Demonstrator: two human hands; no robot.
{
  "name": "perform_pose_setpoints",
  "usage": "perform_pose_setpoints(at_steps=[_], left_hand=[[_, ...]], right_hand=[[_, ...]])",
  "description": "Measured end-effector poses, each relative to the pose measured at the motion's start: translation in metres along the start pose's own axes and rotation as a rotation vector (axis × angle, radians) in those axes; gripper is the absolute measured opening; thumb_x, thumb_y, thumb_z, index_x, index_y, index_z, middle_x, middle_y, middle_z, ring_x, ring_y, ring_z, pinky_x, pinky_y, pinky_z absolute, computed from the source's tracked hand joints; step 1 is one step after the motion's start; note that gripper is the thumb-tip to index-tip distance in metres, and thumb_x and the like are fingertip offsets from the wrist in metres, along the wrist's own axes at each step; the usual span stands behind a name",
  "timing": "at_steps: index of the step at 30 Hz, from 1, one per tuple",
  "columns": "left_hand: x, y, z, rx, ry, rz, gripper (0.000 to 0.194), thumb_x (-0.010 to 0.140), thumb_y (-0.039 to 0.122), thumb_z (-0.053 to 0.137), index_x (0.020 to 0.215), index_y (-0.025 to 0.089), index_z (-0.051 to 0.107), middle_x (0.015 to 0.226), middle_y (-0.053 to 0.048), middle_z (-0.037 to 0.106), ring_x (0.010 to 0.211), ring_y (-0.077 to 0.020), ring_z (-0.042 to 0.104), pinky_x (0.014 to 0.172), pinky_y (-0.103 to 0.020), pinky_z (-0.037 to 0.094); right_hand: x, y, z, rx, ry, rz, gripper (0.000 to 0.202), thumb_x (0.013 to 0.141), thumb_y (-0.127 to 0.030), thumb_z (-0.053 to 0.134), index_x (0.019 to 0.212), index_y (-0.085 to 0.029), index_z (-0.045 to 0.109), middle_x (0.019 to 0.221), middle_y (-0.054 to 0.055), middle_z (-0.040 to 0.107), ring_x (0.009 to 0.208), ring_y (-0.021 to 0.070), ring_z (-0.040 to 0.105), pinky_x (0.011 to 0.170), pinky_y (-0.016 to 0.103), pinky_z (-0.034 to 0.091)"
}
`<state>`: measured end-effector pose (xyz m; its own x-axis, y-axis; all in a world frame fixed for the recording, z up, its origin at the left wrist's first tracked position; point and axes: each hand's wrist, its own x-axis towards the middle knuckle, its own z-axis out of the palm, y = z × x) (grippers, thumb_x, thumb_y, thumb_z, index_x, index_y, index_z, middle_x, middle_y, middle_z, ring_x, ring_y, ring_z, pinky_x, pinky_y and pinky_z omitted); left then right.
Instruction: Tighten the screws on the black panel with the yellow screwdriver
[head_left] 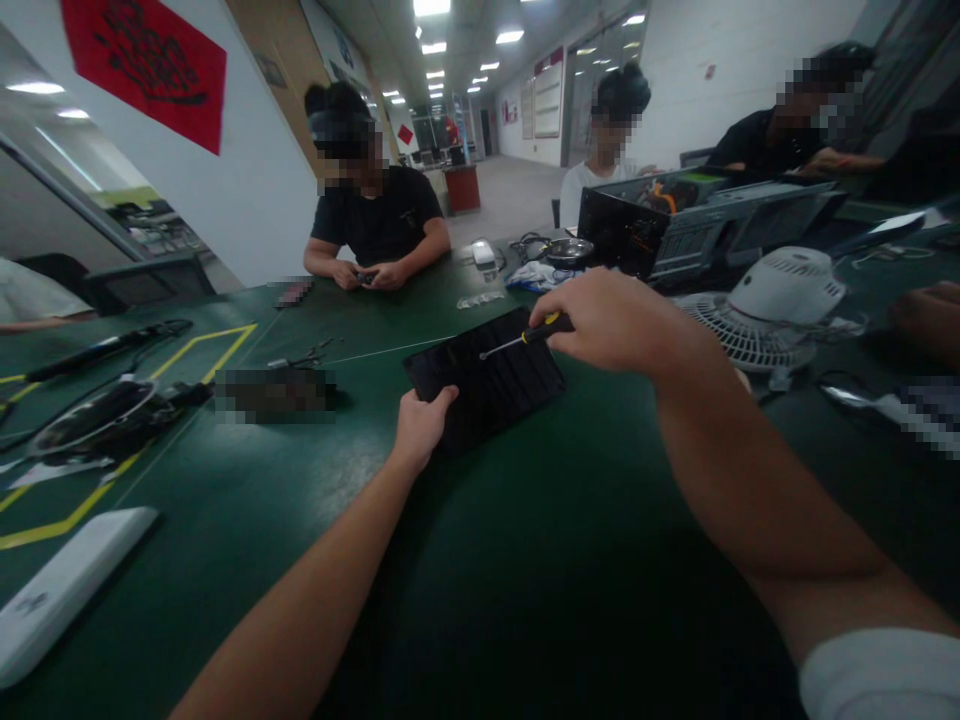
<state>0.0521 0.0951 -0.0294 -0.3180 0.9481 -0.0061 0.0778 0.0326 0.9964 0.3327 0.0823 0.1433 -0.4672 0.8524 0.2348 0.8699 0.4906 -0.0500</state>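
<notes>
Black and ribbed, a flat panel (487, 385) was at the middle of the green bench (352, 500), between two bare hands. The left hand (425, 430) pinched the panel's near-left edge, its thumb on the upper face. The right hand (611, 320), above the panel's far-right part, was wrapped around the black-and-yellow handle of a screwdriver (553, 326), whose shaft slanted leftward over the panel. Blur and the dark surface made it unclear whether the tip met the panel, or whether the panel lay flat.

Principal risk: slipping of the tip. With the shaft at a shallow slant, a push could have sent it skating across the ribs towards the left thumb, which was near the tip. Second risk: swinging of the panel. Gripped at one side only, it might have pivoted about the left hand under load on its far-right corner. Third risk: loss of any loose piece flicked to the right of the panel, where a white fan (784, 300) and a computer case (626, 235) could have hidden it.
</notes>
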Motion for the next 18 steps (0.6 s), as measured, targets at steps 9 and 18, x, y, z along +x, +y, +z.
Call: perform_pose_setpoints(at_steps=[9,18], left_hand=[[-0.0012,0.0016,0.0005,-0.008,-0.002,-0.001,0.04,0.068,0.039,0.091,0.097,0.016,0.076,0.094,-0.01,0.08,0.085,-0.0283,0.077,0.086,-0.044,0.063],[-0.0014,0.0013,-0.0006,0.004,0.002,-0.001,0.041,0.067,0.041,0.091,0.095,0.015,0.076,0.093,-0.012,0.08,0.084,-0.0287,0.077,0.081,-0.042,0.063]], right_hand=[[-0.0013,-0.0025,0.0002,-0.006,0.013,0.006,0.039,0.091,-0.023,0.067,0.125,-0.026,0.086,0.122,0.013,0.084,0.114,0.0355,0.075,0.095,0.047,0.056],[0.0,-0.0052,-0.0003,0.02,-0.007,-0.034,0.039,0.091,-0.021,0.067,0.125,-0.025,0.087,0.124,0.012,0.084,0.117,0.0336,0.075,0.1,0.046,0.056]])
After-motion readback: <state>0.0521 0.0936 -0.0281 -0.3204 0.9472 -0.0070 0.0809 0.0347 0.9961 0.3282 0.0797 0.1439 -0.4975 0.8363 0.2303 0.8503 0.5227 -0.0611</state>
